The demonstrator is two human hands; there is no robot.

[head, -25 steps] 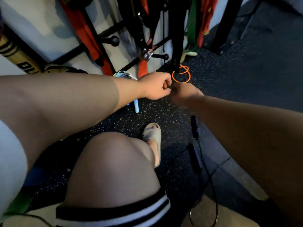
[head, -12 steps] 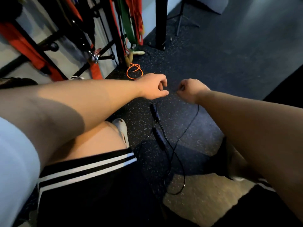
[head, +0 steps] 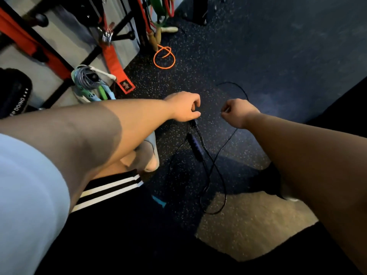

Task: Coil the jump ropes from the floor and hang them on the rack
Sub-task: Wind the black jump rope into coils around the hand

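The thin black jump rope [head: 230, 82] is held up between two hands, over the dark speckled rubber floor [head: 278, 56]. The left hand [head: 183, 108] has its fingers curled round the rope, and the two long black handles [head: 195, 144] hang just under it. The right hand [head: 237, 112] is a fist that pinches the thin cord. Past the hands the cord makes a round bow. Below them it drops in long loose loops, and the lowest loop lies on the floor by the person's legs.

A foot in a pale sandal [head: 150, 155] stands just beside the hanging handles. To the left is the black metal rack [head: 89, 56] against the wall. A bundle of grey and blue ropes [head: 87, 80] hangs on it, next to a wide red strap [head: 116, 64]. A thin orange jump rope [head: 164, 58] lies curled on the floor at the foot of the rack — well apart from the hands. The left arm hides the floor under the bundle.
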